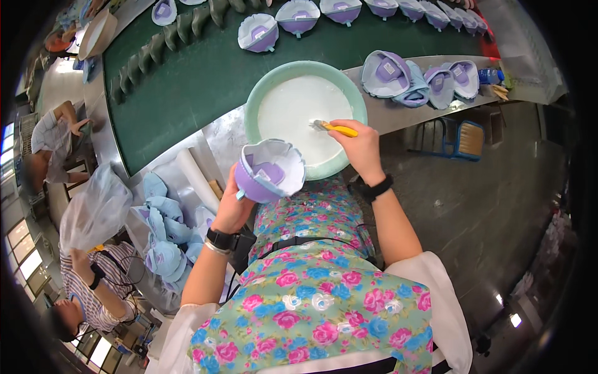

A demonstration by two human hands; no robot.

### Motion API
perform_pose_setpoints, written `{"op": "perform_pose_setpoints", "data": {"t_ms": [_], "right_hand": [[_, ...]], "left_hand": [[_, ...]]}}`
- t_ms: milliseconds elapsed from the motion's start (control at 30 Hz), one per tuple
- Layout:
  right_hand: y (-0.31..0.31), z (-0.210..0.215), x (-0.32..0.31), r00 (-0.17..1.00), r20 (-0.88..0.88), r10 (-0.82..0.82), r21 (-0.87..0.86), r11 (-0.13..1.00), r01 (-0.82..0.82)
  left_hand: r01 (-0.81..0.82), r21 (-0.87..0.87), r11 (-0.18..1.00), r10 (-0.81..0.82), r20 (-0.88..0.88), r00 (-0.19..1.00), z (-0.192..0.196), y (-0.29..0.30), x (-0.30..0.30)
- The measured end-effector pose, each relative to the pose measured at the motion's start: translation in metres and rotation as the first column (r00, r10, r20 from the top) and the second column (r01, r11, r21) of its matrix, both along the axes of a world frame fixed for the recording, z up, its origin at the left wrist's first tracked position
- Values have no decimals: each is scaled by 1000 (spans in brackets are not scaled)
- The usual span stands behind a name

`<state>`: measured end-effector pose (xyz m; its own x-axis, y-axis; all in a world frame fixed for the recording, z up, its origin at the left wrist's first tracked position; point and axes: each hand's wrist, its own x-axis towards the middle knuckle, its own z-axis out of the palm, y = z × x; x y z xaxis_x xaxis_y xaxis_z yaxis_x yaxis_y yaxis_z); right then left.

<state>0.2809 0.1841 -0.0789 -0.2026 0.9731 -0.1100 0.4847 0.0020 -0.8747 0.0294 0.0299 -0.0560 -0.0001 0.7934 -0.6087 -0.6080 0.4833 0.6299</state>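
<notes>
My left hand (232,207) is closed around a purple and light-blue shoe upper (256,186), its pale inside turned upward, beside the near left rim of a mint-green basin (251,111). White liquid (289,106) lies in the basin. Between the fingers of my right hand (362,151) is a yellow-handled brush (342,130). Its bristles are over or touching the liquid; I cannot tell which. Several similar shoe uppers (387,73) lie to the right of the basin on the metal table edge.
A green conveyor belt (187,115) carries dark green shoe lasts (156,48) and a row of uppers (298,17). Light-blue uppers (167,230) are heaped at left, near a white roll (198,177). A co-worker (93,280) holds a clear plastic bag (96,206). A chair (467,140) stands right.
</notes>
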Motion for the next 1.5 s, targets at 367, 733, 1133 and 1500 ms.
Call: {"op": "perform_pose_setpoints", "data": {"t_ms": [367,733,1133,1500], "right_hand": [[10,77,11,957,-290,24,-86,995,-51],[-15,104,8,959,-187,-214,-396,910,126],[-1,108,28,988,-111,-108,8,994,110],[11,156,-18,759,-441,479,134,871,-473]], "left_hand": [[118,16,993,-119,211,970,5,40,26],[54,331,942,-14,-124,992,4,54,22],[-143,186,972,100,222,970,9,54,23],[59,-258,964,45,381,923,37,50,52]]}}
